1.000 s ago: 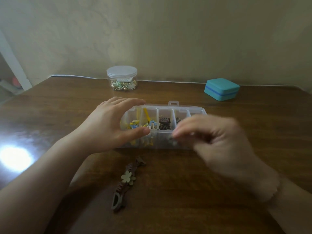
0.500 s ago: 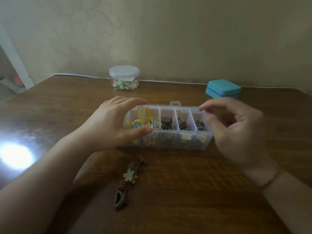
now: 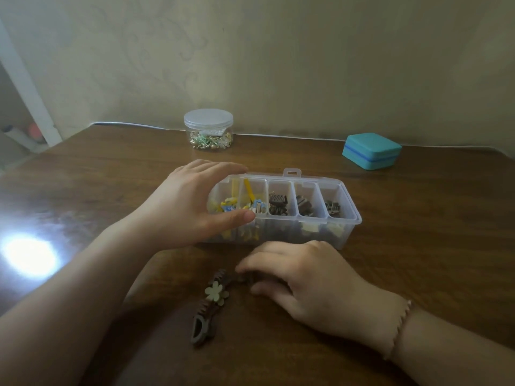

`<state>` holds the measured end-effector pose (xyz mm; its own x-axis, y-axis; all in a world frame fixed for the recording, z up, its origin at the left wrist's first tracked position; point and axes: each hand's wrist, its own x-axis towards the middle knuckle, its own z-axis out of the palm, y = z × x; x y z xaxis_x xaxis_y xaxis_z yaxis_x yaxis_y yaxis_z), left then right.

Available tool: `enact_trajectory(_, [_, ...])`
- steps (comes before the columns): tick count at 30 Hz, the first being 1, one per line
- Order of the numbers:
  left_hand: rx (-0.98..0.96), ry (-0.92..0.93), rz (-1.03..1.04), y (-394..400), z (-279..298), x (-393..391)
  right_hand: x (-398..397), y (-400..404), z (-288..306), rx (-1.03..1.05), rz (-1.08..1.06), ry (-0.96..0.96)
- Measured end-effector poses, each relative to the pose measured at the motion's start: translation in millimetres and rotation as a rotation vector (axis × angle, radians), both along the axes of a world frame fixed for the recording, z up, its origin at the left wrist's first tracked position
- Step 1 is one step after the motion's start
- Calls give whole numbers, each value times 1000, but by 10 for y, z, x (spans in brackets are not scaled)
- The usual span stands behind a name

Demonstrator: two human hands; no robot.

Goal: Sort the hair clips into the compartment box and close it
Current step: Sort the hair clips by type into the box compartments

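where half a second ago the right hand (image 3: 309, 277) hovered at the compartment box (image 3: 281, 210), it has dropped toward the tabletop's near edge, fingers curled onto the brown flower clip (image 3: 213, 299), grip unclear. left hand (image 3: 192, 207) still clasps the box's left end; one clip remains.
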<state>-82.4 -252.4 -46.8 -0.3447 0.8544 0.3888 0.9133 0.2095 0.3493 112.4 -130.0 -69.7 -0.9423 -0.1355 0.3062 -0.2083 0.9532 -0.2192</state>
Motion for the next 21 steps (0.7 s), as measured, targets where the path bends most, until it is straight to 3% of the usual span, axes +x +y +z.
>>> enact_trajectory(5, [-9, -14, -4, -1, 7, -1, 153, 217, 225, -190, -52, 244])
enact_trajectory(9, [-15, -10, -6, 0, 15, 0, 212, 552, 361, -309, -330, 506])
enact_trajectory(15, [-3, -11, -12, -6, 22, 5, 186, 875, 261, -358, -554, 409])
enact_trajectory(18, [-1, -11, -9, -7, 25, 6, 198, 799, 318, -405, -572, 565])
enact_trajectory(21, [-11, -7, -1, -10, 25, 6, 213, 488, 388, -302, -443, 658])
